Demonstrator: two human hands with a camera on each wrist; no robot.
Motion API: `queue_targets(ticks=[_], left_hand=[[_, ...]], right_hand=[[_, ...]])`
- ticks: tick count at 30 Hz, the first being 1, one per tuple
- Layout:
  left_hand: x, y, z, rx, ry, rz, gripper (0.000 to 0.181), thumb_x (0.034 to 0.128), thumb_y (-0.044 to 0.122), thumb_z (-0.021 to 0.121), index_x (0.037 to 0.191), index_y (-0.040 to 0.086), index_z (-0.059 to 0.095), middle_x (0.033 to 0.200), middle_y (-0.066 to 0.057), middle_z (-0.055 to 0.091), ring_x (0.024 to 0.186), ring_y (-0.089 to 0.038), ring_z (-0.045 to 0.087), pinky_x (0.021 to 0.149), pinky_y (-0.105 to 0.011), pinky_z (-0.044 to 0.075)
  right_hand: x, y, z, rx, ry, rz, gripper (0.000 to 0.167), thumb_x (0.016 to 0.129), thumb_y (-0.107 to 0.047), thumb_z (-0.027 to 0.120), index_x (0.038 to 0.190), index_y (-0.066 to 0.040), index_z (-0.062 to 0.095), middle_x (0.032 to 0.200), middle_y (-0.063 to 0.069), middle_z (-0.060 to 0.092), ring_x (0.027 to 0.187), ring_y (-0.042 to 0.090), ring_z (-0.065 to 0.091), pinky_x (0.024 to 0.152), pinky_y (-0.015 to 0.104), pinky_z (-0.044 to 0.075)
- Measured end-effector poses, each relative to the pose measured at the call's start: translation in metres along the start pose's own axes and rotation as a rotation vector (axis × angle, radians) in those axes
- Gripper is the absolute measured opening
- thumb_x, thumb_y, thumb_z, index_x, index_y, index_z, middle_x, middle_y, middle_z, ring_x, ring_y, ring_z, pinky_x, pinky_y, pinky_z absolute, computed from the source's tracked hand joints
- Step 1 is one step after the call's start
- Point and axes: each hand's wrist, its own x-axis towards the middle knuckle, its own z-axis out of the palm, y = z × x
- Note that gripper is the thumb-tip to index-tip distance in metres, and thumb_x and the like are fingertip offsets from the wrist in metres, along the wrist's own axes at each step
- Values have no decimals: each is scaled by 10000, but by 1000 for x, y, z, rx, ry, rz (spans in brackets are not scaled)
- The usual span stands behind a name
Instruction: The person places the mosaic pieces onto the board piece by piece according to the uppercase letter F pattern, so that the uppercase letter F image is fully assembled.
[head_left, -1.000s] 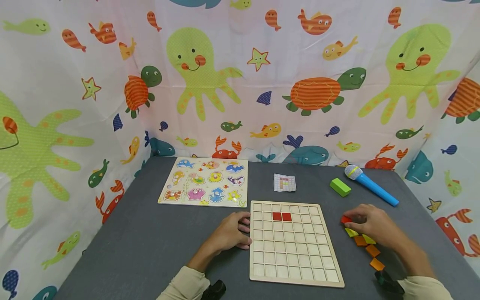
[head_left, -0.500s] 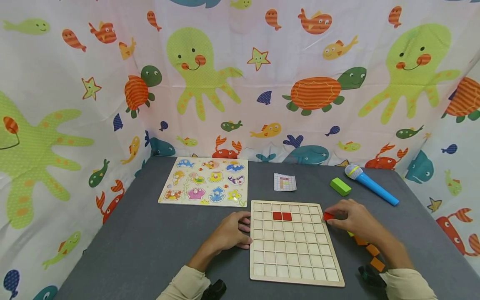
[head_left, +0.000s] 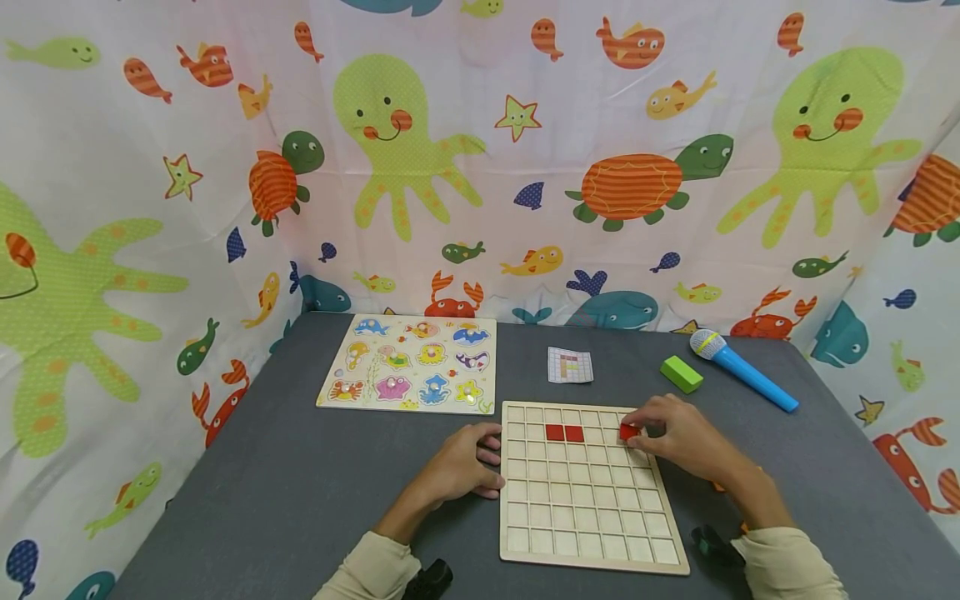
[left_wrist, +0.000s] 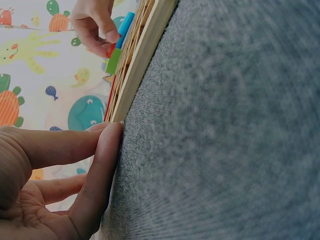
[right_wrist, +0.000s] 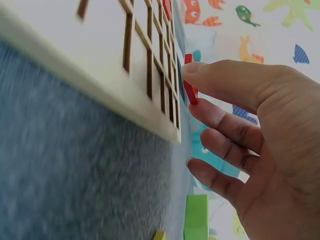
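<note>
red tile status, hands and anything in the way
Right hand pinches red tile over grid board, far right corner. Left hand touches its left edge. No obstruction visible.

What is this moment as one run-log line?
right grip: pinches red square tile over pale wooden grid board | left grip: touches board's left edge

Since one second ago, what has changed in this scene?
The right hand has carried a red tile leftward, from the table to over the board, near its far right corner. The left hand stays at the board's left edge; the two red tiles there, green block and microphone have not moved.
</note>
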Motion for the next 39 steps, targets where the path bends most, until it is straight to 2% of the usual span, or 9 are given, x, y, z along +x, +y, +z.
queue_targets(ticks=[6, 16, 24, 39], left_hand=[[0, 1, 0, -7, 5, -3, 810, 779, -214, 798, 1512, -35, 504, 1259, -173, 565, 1037, -250, 640, 657, -376, 696], [2, -1, 1, -7, 3, -5, 815, 780, -212, 797, 1517, -27, 503, 1259, -168, 564, 1037, -257, 638, 656, -377, 696], [2, -1, 1, -8, 5, -3, 817, 776, -214, 798, 1515, -21, 507, 1250, -157, 565, 1035, -254, 635, 649, -377, 695], [1, -1, 1, 3, 1, 2, 798, 789, -209, 792, 1513, -34, 503, 1251, -167, 559, 1043, -268, 636, 655, -373, 695]], right_hand=[[8, -9, 4, 30, -2, -52, 272, 948, -272, 810, 1177, -127, 805, 1040, -21, 673, 954, 189, 547, 699, 281, 471], [19, -18, 10, 48, -39, -81, 279, 943, -280, 818, 1188, -146, 806, 1047, -14, 659, 967, 193, 547, 727, 285, 493], [25, -23, 15, 56, -60, -78, 222, 944, -241, 809, 1155, -169, 816, 1028, -28, 664, 972, 199, 534, 738, 301, 481], [32, -26, 20, 39, -97, -38, 258, 926, -225, 828, 1170, -143, 811, 1045, -11, 665, 1015, 213, 541, 776, 341, 494]])
